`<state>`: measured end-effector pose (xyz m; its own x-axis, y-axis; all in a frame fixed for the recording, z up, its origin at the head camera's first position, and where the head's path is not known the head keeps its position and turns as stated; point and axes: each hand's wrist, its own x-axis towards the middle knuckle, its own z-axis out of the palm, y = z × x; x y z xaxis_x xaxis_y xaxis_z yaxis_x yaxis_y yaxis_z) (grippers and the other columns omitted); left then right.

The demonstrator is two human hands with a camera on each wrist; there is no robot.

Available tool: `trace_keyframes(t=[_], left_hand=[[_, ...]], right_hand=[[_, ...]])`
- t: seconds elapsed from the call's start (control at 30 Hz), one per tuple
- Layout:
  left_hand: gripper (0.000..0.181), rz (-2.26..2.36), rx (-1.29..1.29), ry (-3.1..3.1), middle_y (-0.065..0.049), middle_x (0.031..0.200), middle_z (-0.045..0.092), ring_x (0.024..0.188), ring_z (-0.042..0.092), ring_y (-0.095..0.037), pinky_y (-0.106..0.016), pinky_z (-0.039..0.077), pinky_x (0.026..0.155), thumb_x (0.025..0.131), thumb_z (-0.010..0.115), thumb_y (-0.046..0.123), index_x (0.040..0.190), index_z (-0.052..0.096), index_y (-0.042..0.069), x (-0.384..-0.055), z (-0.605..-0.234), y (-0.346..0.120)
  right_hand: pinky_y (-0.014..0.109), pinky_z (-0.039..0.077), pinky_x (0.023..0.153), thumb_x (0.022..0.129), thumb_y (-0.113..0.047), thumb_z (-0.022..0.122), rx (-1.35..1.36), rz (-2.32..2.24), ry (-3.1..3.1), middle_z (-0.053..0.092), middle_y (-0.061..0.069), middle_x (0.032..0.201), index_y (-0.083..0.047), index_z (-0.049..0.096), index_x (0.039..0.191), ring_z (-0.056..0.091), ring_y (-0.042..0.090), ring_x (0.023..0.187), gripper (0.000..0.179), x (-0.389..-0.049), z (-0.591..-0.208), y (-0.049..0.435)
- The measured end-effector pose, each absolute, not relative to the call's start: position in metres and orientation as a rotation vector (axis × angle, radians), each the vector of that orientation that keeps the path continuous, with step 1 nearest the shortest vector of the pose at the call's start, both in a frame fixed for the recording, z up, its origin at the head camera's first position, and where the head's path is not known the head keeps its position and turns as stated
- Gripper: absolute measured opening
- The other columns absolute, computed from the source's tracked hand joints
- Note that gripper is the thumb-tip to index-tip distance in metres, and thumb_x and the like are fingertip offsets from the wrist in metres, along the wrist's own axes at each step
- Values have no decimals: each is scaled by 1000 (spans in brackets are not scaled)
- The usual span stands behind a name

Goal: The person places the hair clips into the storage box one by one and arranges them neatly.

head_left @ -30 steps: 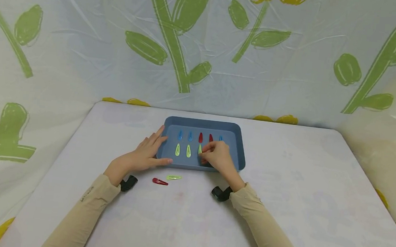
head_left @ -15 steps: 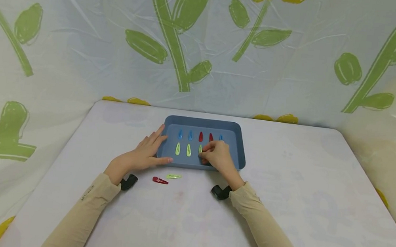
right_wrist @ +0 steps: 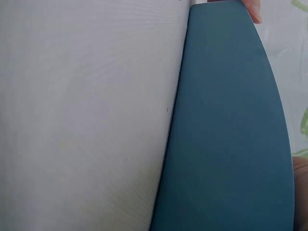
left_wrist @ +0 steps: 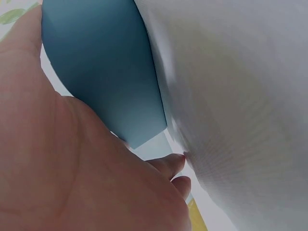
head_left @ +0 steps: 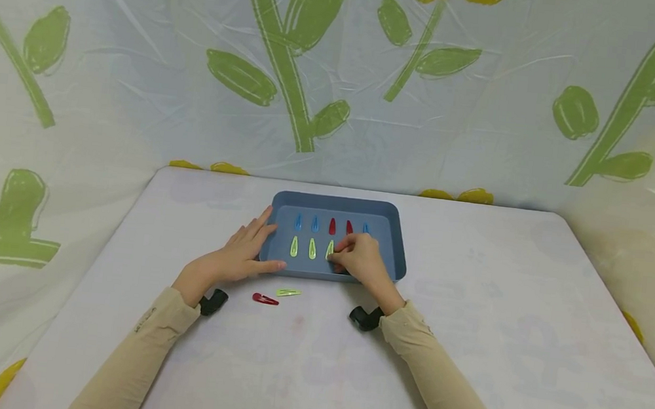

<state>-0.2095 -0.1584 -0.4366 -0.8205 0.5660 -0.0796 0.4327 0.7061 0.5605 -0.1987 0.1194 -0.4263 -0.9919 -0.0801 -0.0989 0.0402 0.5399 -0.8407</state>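
Observation:
A blue-grey tray (head_left: 329, 272) holds two rows of snap hair clips. The back row has blue ones, such as this blue hair clip (head_left: 299, 222), and two red ones, including a red hair clip (head_left: 332, 226). In front lie a green hair clip (head_left: 294, 247) and a second green hair clip (head_left: 313, 248). My right hand (head_left: 362, 258) reaches over the front rim and pinches the lower end of a third green hair clip (head_left: 330, 248) in that row. Fingers spread, my left hand (head_left: 238, 253) rests along the tray's left side, its thumb at the front rim.
On the white table (head_left: 299, 373) in front of the tray lie a loose green hair clip (head_left: 288, 292) and a loose red hair clip (head_left: 265, 299). Behind the table hangs a white sheet (head_left: 477, 127) with printed green leaves.
The green hair clip at my right fingertips has shifted very slightly left and tilted a little. My left hand and the tray stay where they were.

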Motion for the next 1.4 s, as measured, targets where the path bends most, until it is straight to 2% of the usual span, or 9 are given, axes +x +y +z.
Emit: trace_keyframes(t=[0.23,0.53,0.67,0.83,1.1,1.4], left_hand=[[95,793,795,2662,-8,165,-16,149,-2,-44,-62,0,116,93,60,58,156,19,-1,-208,-436,-158],[95,786,796,2660,-7,165,-17,149,-2,-44,-62,1,116,94,58,59,156,19,-1,-209,-435,-159],[95,781,789,2658,-7,165,-17,149,-2,-44,-62,0,116,94,58,59,156,18,-1,-208,-434,-159],[95,771,788,2665,-8,165,-17,149,-1,-45,-62,1,116,94,58,59,156,19,-1,-208,-434,-159],[96,768,783,2663,-7,165,-17,149,-1,-44,-61,1,117,94,57,60,156,19,-1,-208,-433,-158],[95,776,784,2664,-9,165,-17,148,-1,-46,-62,1,116,94,58,58,156,18,-1,-208,-434,-158]], right_hand=[[30,56,55,83,-3,78,-82,-1448,2678,68,8,68,0,66,84,68,18,54,13,-198,-424,119],[28,50,50,90,-10,72,-323,-1532,2797,70,12,73,-3,69,85,65,24,54,9,-196,-413,120],[29,51,52,91,-11,71,-424,-1574,2802,70,12,75,-4,70,88,63,19,56,8,-191,-406,117],[31,52,58,91,-12,72,-498,-1567,2793,70,6,78,-7,71,89,64,17,65,5,-183,-397,111],[27,54,63,90,-12,74,-713,-1528,2770,70,-2,79,-8,73,88,64,11,70,4,-175,-394,100],[23,56,67,88,-4,74,-1016,-1305,2633,73,2,83,-2,75,90,66,8,73,4,-168,-397,88]])
